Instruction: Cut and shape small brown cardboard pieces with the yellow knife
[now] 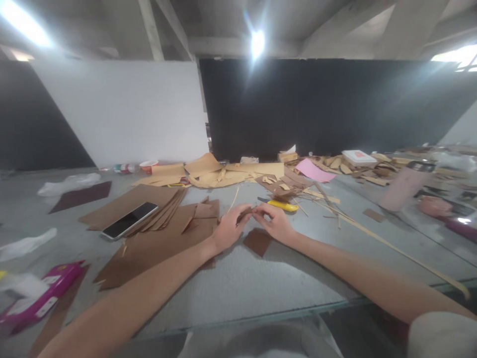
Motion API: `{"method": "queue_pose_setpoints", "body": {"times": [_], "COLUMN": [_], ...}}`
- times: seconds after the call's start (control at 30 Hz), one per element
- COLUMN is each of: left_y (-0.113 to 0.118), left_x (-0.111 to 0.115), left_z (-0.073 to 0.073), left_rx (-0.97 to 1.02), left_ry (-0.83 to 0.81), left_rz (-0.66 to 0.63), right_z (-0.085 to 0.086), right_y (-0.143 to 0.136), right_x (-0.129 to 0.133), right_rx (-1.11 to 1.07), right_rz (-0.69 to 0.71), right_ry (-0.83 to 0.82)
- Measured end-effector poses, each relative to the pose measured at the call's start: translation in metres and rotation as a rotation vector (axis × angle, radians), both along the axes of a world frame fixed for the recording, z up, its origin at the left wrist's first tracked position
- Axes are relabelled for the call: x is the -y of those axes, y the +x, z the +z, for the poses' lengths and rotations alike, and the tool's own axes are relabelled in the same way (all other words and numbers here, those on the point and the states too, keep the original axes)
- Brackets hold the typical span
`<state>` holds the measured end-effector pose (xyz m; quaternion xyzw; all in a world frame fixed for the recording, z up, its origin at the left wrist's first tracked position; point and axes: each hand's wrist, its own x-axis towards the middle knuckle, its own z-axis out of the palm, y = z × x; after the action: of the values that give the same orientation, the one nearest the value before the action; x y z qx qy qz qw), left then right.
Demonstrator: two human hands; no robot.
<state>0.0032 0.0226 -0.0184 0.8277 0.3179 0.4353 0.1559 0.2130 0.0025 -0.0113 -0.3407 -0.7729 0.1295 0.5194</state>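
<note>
My left hand (230,226) and my right hand (274,223) meet over the middle of the table, fingers closed around a small brown piece (245,215), perhaps leather or card. Both hands pinch it, and the fingers partly cover it. Below them a brown square (258,242) lies flat on the table. Just beyond my right hand rests a yellow utility knife (283,205). Brown sheets (167,243) are spread to the left of my left hand, some stacked and overlapping.
A phone (130,220) lies on the stacked sheets. At the left is a magenta packet (55,288). Tan scraps (231,174) and a pink sheet (315,170) lie along the back. A long thin strip (391,244) and a pink bottle (406,186) are at the right.
</note>
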Motion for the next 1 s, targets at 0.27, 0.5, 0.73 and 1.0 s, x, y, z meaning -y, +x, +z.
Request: {"method": "queue_pose_setpoints", "body": {"times": [0.27,0.5,0.73,1.0], "left_y": [0.001,0.003,0.001,0.003], "left_x": [-0.002,-0.004,-0.019,-0.021], "left_z": [0.001,0.001,-0.005,-0.007], "left_rx": [0.001,-0.047,-0.174,-0.241], "left_ry": [-0.014,0.009,0.038,0.012], "left_rz": [0.005,0.02,0.001,-0.179], "right_z": [-0.002,-0.002,0.004,0.012], "right_y": [0.0,0.01,0.035,0.027], "right_x": [-0.002,-0.008,-0.012,-0.004], "right_rx": [0.069,0.156,0.482,0.622], "right_rz": [-0.067,-0.027,0.134,0.229], "right_ry": [0.083,0.092,-0.034,-0.262]}}
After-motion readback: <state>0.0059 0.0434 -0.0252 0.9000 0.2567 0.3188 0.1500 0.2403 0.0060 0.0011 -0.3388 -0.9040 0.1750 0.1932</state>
